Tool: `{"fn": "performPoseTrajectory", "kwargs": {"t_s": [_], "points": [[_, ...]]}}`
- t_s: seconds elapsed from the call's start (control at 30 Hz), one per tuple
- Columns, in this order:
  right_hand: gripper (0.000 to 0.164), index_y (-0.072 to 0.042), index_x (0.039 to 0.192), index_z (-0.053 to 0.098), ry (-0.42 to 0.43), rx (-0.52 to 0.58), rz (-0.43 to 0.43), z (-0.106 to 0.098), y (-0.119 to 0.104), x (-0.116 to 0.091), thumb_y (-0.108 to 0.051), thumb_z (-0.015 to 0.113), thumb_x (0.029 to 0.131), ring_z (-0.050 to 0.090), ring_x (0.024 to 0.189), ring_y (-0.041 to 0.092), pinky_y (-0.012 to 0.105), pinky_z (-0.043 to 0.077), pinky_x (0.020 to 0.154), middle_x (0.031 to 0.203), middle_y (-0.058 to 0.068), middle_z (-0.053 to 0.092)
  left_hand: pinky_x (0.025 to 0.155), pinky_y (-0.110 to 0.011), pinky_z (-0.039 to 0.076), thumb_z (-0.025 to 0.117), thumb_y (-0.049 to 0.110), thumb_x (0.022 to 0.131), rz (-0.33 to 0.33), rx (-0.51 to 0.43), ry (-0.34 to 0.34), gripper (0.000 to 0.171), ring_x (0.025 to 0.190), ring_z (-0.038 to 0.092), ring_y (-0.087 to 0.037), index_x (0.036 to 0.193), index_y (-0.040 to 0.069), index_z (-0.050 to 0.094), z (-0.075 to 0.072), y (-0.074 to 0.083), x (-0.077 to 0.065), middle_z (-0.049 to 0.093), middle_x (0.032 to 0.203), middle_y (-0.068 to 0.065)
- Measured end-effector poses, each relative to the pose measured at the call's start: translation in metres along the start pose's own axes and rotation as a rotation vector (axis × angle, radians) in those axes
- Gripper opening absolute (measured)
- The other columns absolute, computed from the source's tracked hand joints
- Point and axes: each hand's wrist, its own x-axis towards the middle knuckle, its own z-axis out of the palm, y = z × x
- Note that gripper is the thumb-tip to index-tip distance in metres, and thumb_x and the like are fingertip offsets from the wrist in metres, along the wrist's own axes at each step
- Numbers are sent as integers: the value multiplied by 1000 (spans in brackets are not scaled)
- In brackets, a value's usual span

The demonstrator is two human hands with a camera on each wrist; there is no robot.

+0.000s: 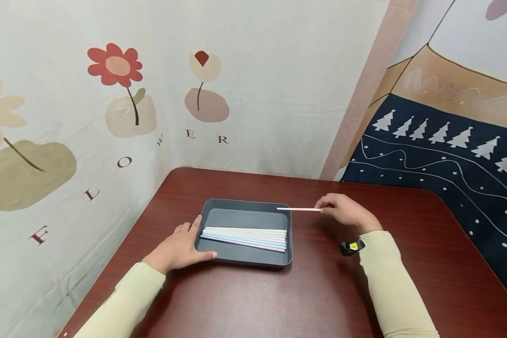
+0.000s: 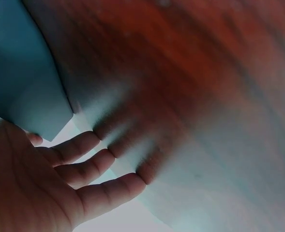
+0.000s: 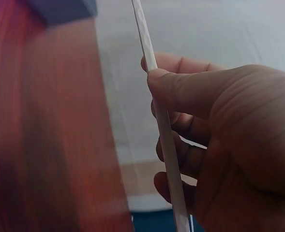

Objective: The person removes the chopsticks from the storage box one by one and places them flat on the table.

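A dark grey rectangular tray (image 1: 236, 217) lies on the table, with a bundle of long thin pastel strips (image 1: 245, 238) fanned slightly across it. My left hand (image 1: 179, 249) rests against the tray's left end, thumb at the near rim and fingers fairly straight. In the left wrist view that hand (image 2: 55, 179) has its fingers extended beside the tray's corner. My right hand (image 1: 348, 211) is to the right of the tray, pinching one thin pale strip (image 1: 297, 209) between thumb and forefinger. The strip's far end reaches over the tray's right rim. Its material is hard to tell.
The reddish-brown table (image 1: 253, 300) carries the tray and has rounded far corners. Behind it and on the left hangs a pale curtain (image 1: 279, 84) with flower prints. At the right is a dark blue cloth (image 1: 431, 164) with tree prints. A black band (image 1: 349, 248) sits at the right wrist.
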Motion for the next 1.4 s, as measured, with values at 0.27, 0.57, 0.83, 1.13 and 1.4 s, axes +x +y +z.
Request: {"fn": "performPoseTrajectory", "kwargs": {"t_s": [0.27, 0.57, 0.83, 1.13, 1.4], "points": [[17, -7, 104, 72, -7, -38, 80, -14, 32, -21, -1, 59, 96, 52, 91, 23, 41, 44, 80, 95, 1, 63, 96, -56, 44, 55, 90, 68, 12, -5, -3, 134, 130, 39, -48, 156, -3, 17, -2, 1, 0, 44, 140, -29], [17, -7, 103, 71, -24, -32, 158, -20, 53, -25, 0, 58, 96, 51, 90, 24, 41, 42, 79, 90, 4, 62, 97, -57, 43, 57, 87, 70, 28, -2, 1, 131, 128, 41, -50, 155, -4, 17, 0, 1, 1, 44, 139, -31], [15, -8, 100, 71, -15, -7, 208, -17, 69, -22, 0, 58, 96, 51, 88, 25, 41, 41, 78, 87, 5, 61, 97, -57, 44, 55, 89, 69, 30, -2, 8, 132, 128, 41, -50, 155, -4, 18, 0, 0, 1, 45, 138, -31], [16, -7, 97, 70, 13, -3, 219, -16, 84, -19, 2, 57, 96, 51, 84, 24, 40, 40, 77, 84, 6, 61, 97, -56, 44, 54, 90, 69, 32, 0, 9, 133, 127, 42, -49, 155, -5, 18, -1, 1, 1, 46, 137, -30], [15, -6, 94, 70, 49, -16, 217, -11, 91, -14, 3, 58, 94, 51, 83, 24, 40, 40, 76, 82, 5, 60, 97, -56, 44, 55, 89, 69, 26, 1, 3, 132, 128, 42, -48, 155, -4, 18, -1, 2, 1, 45, 138, -30]]}}
